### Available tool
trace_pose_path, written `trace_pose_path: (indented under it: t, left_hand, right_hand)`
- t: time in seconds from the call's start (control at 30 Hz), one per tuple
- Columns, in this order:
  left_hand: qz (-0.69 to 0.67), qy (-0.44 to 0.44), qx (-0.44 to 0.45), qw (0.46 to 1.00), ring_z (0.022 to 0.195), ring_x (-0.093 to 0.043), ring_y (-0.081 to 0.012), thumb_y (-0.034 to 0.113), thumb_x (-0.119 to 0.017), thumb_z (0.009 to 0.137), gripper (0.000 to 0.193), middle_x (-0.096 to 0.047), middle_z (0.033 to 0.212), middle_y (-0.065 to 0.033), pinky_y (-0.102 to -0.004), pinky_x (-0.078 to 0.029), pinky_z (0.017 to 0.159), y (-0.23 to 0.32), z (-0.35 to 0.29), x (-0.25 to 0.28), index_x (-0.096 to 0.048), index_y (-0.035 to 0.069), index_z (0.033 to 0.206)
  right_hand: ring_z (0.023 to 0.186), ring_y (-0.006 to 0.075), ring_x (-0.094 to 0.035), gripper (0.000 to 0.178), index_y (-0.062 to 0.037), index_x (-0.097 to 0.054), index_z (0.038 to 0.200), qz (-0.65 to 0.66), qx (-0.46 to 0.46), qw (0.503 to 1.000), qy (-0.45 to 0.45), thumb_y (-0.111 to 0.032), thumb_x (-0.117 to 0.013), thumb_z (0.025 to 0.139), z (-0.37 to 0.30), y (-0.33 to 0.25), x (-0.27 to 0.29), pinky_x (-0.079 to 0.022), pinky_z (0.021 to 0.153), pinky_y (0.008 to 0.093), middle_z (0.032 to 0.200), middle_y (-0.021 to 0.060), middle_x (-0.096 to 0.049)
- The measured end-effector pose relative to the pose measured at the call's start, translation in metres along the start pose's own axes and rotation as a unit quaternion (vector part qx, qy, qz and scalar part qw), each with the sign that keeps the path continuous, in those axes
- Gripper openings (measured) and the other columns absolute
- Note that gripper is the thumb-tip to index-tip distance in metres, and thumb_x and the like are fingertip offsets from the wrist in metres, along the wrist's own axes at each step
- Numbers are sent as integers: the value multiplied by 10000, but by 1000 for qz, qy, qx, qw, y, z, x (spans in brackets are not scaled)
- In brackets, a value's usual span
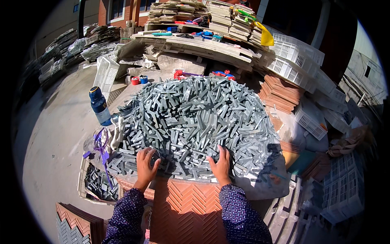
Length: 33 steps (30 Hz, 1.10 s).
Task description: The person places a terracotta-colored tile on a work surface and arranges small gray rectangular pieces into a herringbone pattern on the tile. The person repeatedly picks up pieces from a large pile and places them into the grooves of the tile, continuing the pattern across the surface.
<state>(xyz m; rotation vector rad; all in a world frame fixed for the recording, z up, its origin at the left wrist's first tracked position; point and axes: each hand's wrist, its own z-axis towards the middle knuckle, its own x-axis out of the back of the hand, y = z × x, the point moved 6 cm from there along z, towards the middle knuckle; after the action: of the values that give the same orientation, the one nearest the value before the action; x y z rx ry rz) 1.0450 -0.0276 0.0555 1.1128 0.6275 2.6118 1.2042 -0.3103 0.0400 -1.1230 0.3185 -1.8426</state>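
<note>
pile: big heap of grey strips [191,122], all jumbled, filling the middle of the worktop [280,179]
left hand [145,164]: palm down on the near left edge of the pile, fingers [151,153] spread flat, not closed round anything
right hand [220,164]: same deal on the near right edge, fingers [222,151] splayed and pressed onto the strips, nothing gripped
board [183,211]: orange mould with a herringbone pattern, right in front of the hands, touching the foot of the pile
bottle [99,105]: blue, upright, just left of the pile
scissors [100,146]: purple, at the pile's left edge (next to some white cloth)
tray [95,185]: white, lower left, more grey strips in it
crates [294,61]: white, stacked back right
back shelf [195,44]: stacks of boards and some coloured tools, too small to tell apart
</note>
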Motion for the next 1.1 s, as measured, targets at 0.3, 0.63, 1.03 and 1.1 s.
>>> trace_pose_path:
  t: [0.3,0.63,1.03,1.1]
  left_hand:
    - [-58,57,232,969,1242,-429,-397,511,-617,837,713,-485,1312,-248,-434,-359,1014,-127,130,-24,-394,175,1425]
    - [-292,69,147,943,1110,-524,-226,151,-681,807,289,-429,1278,-102,-318,-425,940,-68,136,-62,-705,97,1090]
    - [-40,-121,-181,975,1323,-377,-327,301,-672,810,386,-498,1330,-116,-549,-282,1062,106,78,-55,-653,149,1164]
    - [-25,3,-87,996,1292,-411,-332,345,-624,850,445,-490,1342,-141,-514,-285,1067,62,95,-43,-605,119,1233]
  right_hand:
    - [1161,407,-466,633,-83,-495,1269,-52,25,998,36,-361,-747,759,7,-2,-4,-416,957,458,1277,231,-461]
    - [1169,441,-444,658,-70,-478,1259,-21,13,999,24,-371,-758,746,19,14,-5,-413,957,478,1289,264,-419]
    - [1195,404,-446,713,0,-381,1339,45,0,997,66,-342,-707,804,15,21,21,-371,1007,446,1291,227,-474]
    - [1233,402,-419,788,33,-349,1358,4,-36,998,56,-414,-693,807,20,30,15,-347,1034,448,1337,246,-441]
